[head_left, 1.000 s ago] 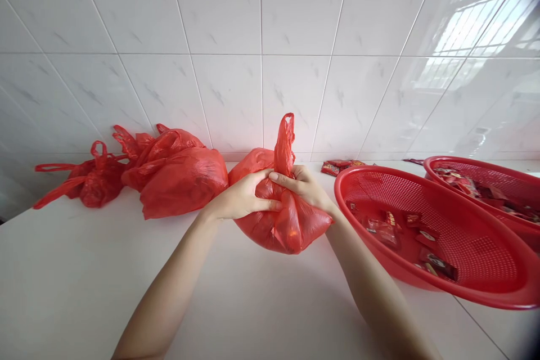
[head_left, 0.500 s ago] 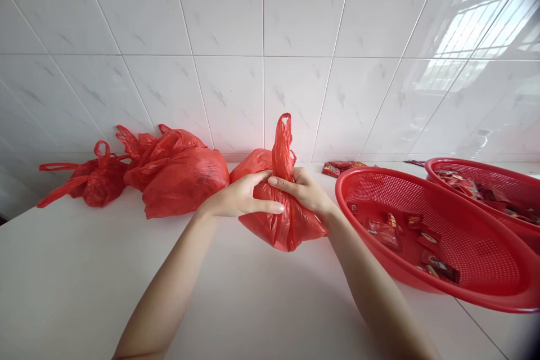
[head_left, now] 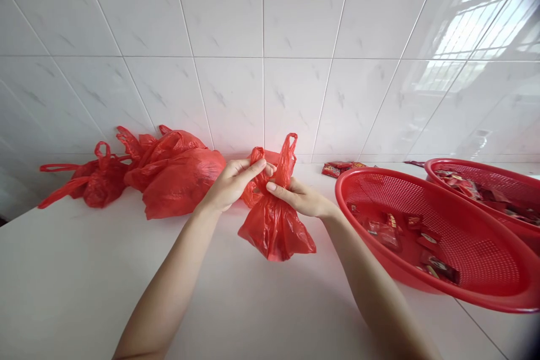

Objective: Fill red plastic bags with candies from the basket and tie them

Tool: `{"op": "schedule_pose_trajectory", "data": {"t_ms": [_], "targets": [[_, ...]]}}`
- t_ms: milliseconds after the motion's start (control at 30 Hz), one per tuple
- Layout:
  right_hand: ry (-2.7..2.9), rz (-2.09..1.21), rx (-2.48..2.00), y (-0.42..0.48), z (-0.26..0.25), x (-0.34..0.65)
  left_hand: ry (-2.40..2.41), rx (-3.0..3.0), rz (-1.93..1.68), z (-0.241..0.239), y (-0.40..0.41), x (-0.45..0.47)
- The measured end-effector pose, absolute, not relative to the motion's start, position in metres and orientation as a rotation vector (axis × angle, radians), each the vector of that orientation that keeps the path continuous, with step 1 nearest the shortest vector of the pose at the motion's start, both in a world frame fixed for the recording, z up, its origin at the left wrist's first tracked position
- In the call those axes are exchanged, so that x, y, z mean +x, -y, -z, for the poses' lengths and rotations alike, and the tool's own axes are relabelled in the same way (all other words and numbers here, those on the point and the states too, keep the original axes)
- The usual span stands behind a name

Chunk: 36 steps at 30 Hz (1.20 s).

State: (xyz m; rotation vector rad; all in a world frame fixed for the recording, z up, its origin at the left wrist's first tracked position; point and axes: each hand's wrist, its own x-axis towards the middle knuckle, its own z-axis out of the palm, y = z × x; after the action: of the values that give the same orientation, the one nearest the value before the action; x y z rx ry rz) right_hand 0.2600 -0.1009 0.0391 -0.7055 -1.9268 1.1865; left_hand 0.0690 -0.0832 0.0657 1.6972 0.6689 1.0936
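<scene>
A red plastic bag (head_left: 278, 228) stands in the middle of the white table, its neck gathered and its lower part bulging. My left hand (head_left: 236, 181) pinches one of its handles, the left one, between thumb and fingers. Around the neck, below the other handle loop, my right hand (head_left: 295, 194) is closed with the thumb in front. That right handle points upward between the hands and the wall. What the bag holds is hidden by the red plastic.
Several filled red bags (head_left: 181, 183) lie at the left along the tiled wall (head_left: 228, 101). A red perforated basket (head_left: 485, 259) with small wrapped packets stands at the right, a second basket (head_left: 464, 164) behind it. Loose red packets (head_left: 340, 168) lie near the wall on the white table (head_left: 236, 304).
The gathered top has been parted into two handles. My left hand has moved up and left from the bag's side onto one handle, and the bag looks narrower.
</scene>
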Motion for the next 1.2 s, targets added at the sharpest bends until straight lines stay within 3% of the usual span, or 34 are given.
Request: {"op": "schedule_pose_trajectory", "data": {"t_ms": [333, 567, 967, 1200], "targets": [[1.786, -0.667, -1.046, 0.086, -0.032, 0.268, -0.718, 1.608, -1.193, -0.065, 0.07, 0.059], [1.864, -0.526, -1.099, 0.084, -0.032, 0.274, -0.746, 1.537, -1.195, -0.058, 0.056, 0.054], [1.883, -0.628, -1.036, 0.09, -0.039, 0.279, -0.841, 1.596, -1.168, -0.063, 0.056, 0.046], [1.798, -0.94, -0.879, 0.101, -0.044, 0.264, -0.857, 1.841, -1.196, -0.068, 0.072, 0.052]]}}
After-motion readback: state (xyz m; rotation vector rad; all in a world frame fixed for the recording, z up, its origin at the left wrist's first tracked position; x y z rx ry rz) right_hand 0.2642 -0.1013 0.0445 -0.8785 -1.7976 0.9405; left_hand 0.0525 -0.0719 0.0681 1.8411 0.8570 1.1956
